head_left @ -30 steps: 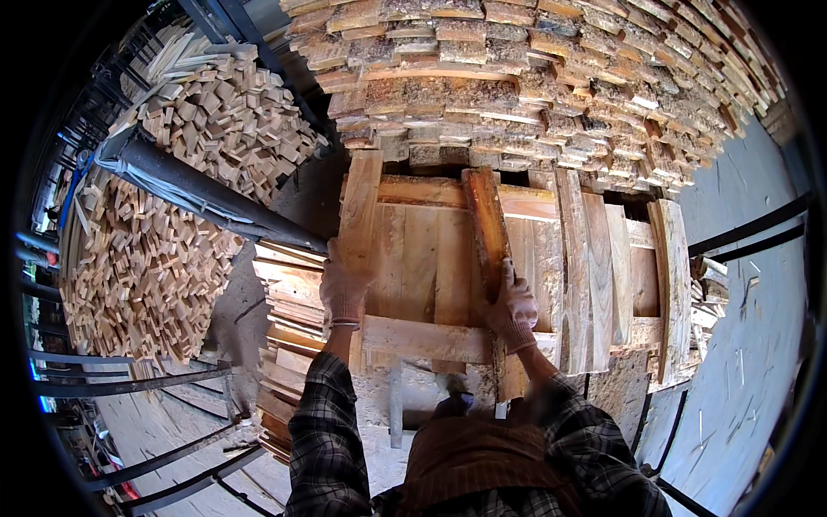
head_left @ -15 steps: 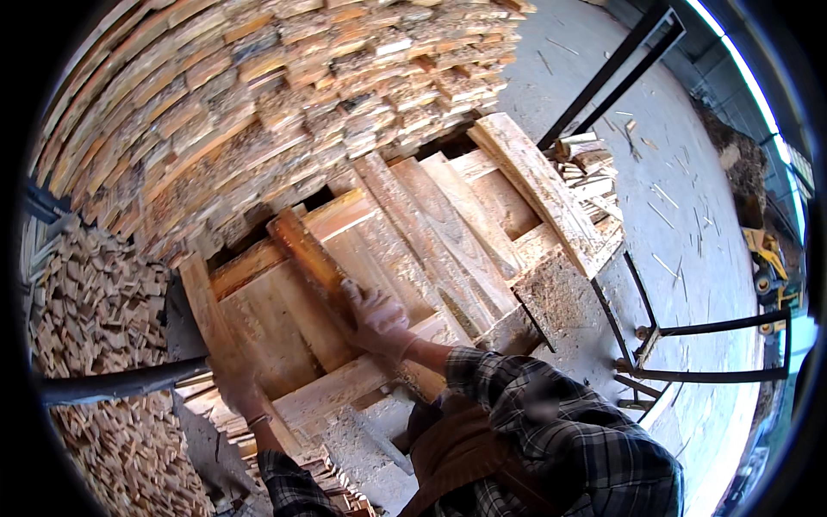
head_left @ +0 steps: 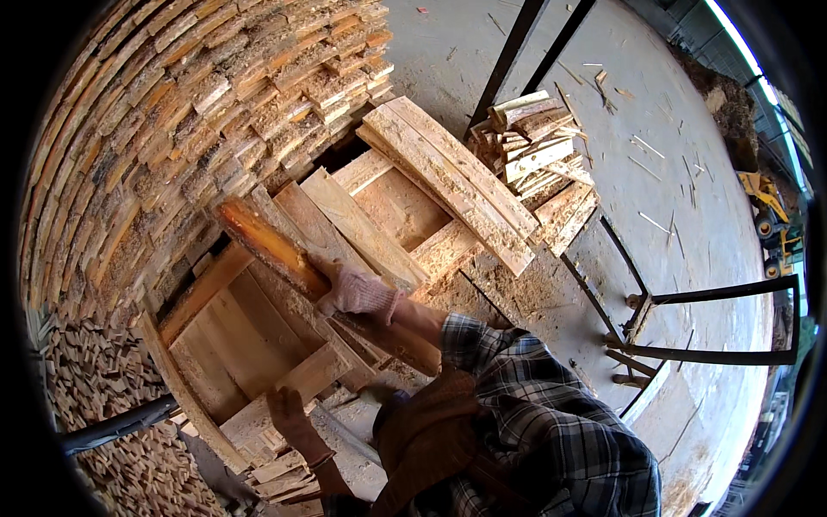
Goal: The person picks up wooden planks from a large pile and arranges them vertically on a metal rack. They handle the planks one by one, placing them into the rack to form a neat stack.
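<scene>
My right hand point(head_left: 360, 291), in a pale knit glove, is closed around an orange-brown wooden board point(head_left: 274, 250). This board lies slantwise across a layer of pale planks, its far end toward the stacked wood. My left hand point(head_left: 291, 418) is by the near crosspiece point(head_left: 297, 383), touching or just beside its edge; its fingers are partly hidden and dark. Under the held board, flat planks point(head_left: 245, 340) sit between wooden crosspieces. A narrow plank point(head_left: 185, 392) borders them on the left. Further right, a loose plank point(head_left: 357, 226) slants over the same layer.
A tall wall of stacked boards point(head_left: 215, 95) rises at the far left. Sawdust-covered planks point(head_left: 448, 177) lie at the far right, beside a heap of offcuts point(head_left: 538, 146). Metal frames point(head_left: 706, 351) stand to the right. A dark bar point(head_left: 121, 424) crosses wood pieces at left.
My view has swung, shifting the scene leftward. My right hand still holds the orange-brown board, now further right over the planks. My left hand has moved from the left border plank to the near crosspiece.
</scene>
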